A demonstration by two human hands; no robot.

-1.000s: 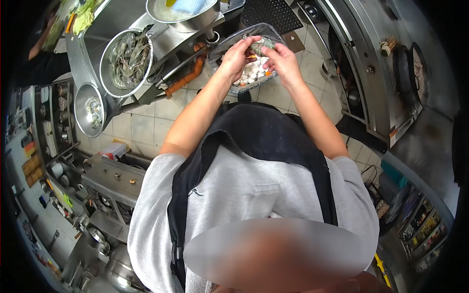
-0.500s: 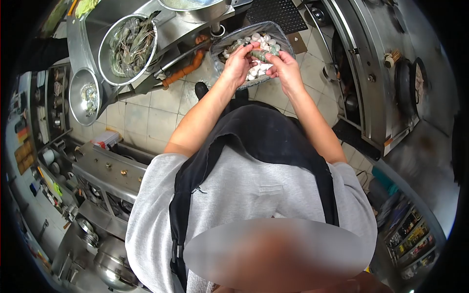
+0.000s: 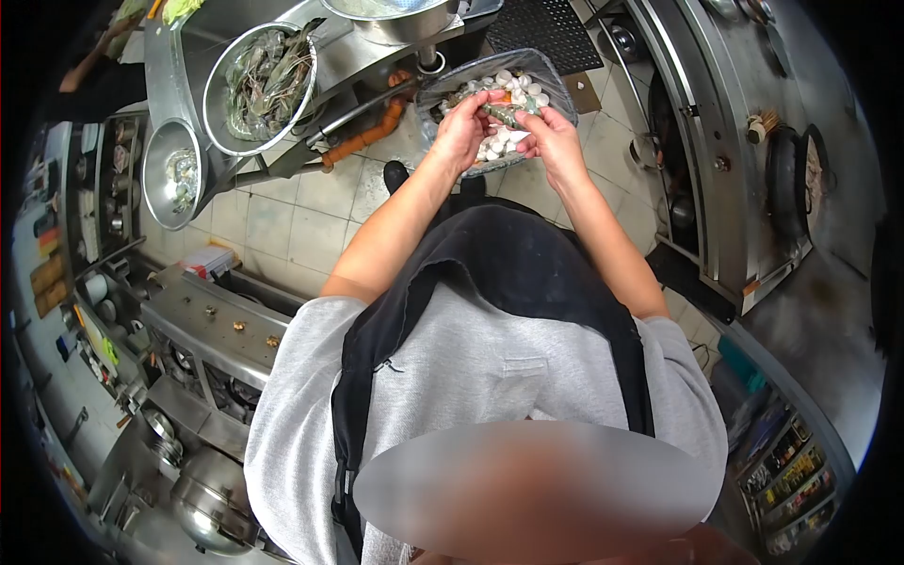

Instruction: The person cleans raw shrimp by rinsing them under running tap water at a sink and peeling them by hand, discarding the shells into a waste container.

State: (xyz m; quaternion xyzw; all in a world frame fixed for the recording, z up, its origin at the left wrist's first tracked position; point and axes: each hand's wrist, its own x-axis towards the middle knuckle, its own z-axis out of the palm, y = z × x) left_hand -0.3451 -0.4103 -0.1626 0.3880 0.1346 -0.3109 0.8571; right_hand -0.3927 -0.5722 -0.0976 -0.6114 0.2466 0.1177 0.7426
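Note:
A greyish-green shrimp [image 3: 502, 115] stretches between my two hands, over a lined bin [image 3: 551, 77] with white round shells or caps in it. My left hand [image 3: 461, 134] is closed on one end of the shrimp with thumb and fingers. At the other end my right hand [image 3: 554, 143] pinches it. To the left, a large metal bowl [image 3: 213, 115] holds whole raw shrimp [image 3: 266, 83] with long feelers. Beside it, a smaller metal bowl [image 3: 155, 181] contains a few pale, glossy pieces, too small to name surely.
A metal pan [image 3: 405, 28] stands on the steel counter at the top. Orange pipe [image 3: 369, 132] runs below the counter. Another person's arm [image 3: 87, 68] shows at upper left. Steel stove units [image 3: 202, 315] stand at left, a wok [image 3: 786, 179] at right.
The view has shifted slightly, so the bowls and bin appear a little to the right. Another person's arm has come into view at upper left. Both hands still hold the shrimp over the bin.

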